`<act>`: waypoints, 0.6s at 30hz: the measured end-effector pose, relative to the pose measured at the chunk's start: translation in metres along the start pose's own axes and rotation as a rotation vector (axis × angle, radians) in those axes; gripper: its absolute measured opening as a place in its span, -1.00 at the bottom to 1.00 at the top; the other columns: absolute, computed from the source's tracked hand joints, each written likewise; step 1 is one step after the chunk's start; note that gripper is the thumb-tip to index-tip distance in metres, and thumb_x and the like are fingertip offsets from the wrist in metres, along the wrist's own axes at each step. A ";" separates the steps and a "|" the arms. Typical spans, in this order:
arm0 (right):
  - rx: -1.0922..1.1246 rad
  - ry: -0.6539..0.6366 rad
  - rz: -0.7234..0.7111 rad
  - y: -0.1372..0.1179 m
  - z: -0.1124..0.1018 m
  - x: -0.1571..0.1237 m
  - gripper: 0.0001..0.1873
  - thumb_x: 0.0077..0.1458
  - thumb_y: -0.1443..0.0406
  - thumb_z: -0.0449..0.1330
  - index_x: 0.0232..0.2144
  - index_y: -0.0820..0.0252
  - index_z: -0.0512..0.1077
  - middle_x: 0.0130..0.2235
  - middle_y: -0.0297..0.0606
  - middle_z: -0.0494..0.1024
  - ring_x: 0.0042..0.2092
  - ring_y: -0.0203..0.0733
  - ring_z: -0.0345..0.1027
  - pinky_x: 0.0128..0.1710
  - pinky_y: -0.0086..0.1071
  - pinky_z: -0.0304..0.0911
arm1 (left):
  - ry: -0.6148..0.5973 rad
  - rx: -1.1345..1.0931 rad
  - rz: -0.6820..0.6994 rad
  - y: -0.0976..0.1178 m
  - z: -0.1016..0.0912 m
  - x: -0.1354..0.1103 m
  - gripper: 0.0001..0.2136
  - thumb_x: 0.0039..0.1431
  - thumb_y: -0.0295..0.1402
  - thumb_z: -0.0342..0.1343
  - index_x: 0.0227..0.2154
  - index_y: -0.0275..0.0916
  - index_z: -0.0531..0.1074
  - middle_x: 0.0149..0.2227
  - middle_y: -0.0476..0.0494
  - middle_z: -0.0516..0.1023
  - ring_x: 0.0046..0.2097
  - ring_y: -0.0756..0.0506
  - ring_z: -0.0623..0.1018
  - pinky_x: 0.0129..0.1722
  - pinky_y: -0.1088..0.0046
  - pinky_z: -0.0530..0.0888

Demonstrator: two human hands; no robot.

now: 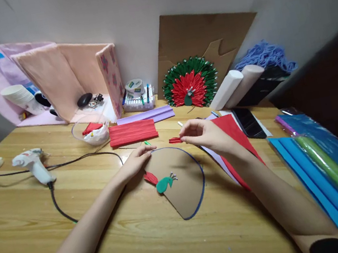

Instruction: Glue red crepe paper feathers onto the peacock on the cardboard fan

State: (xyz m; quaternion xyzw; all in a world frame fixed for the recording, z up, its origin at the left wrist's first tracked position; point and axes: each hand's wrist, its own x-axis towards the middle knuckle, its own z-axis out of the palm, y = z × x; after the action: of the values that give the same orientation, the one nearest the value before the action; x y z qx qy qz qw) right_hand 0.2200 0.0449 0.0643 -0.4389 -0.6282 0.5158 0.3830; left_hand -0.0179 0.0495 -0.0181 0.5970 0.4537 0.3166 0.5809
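A fan-shaped cardboard piece (180,167) with a blue-edged curve lies in front of me. My left hand (136,161) rests at its upper left edge, fingers stretched out and touching it. On the cardboard's left side sit a green bird cutout (164,184) with small pins on its head and a red crepe paper petal (151,178). Above the cardboard's top edge, my right hand (201,134) pinches a small folded red crepe paper piece (175,140) between thumb and fingertips.
A white glue gun (34,164) stands on the left, its cord crossing the table. Folded red crepe paper (133,132) lies behind my hands. A finished red and green peacock fan (189,82) leans against cardboard at the back. Paper rolls (331,185) and a phone (248,122) lie right.
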 end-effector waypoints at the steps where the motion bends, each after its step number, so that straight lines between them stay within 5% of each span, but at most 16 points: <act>1: -0.006 -0.050 0.017 0.004 0.007 0.001 -0.81 -0.17 0.30 0.28 -0.45 0.24 0.39 -0.40 -0.28 0.50 -0.36 -0.27 0.39 -0.30 -0.35 0.29 | -0.022 -0.038 0.004 -0.002 -0.001 0.000 -0.68 0.04 -0.31 0.02 -0.12 -0.26 0.39 -0.08 -0.17 0.46 -0.05 -0.14 0.42 -0.04 0.35 0.30; 9: -0.022 -0.377 0.048 0.033 0.045 0.001 -0.91 -0.05 0.41 0.13 -0.39 0.24 0.39 -0.38 -0.29 0.48 -0.34 -0.30 0.38 -0.30 -0.37 0.27 | -0.076 0.029 0.114 -0.001 0.001 -0.003 -0.71 0.05 -0.46 -0.03 -0.15 -0.30 0.43 -0.07 -0.19 0.46 -0.01 -0.12 0.40 0.05 0.34 0.24; 18: -0.128 -0.585 0.026 0.021 0.063 0.015 -0.85 -0.01 0.46 0.06 -0.34 0.25 0.38 -0.39 -0.30 0.48 -0.37 -0.33 0.34 -0.33 -0.39 0.25 | -0.122 -0.087 0.134 -0.004 0.006 -0.001 -0.73 0.02 -0.50 -0.03 -0.20 -0.34 0.44 -0.17 -0.18 0.51 -0.08 -0.11 0.44 -0.04 0.35 0.33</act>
State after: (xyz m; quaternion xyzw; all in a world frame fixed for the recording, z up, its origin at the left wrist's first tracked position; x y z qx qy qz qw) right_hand 0.1599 0.0412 0.0332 -0.3032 -0.7375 0.5844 0.1506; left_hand -0.0137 0.0454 -0.0226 0.6186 0.3621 0.3372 0.6103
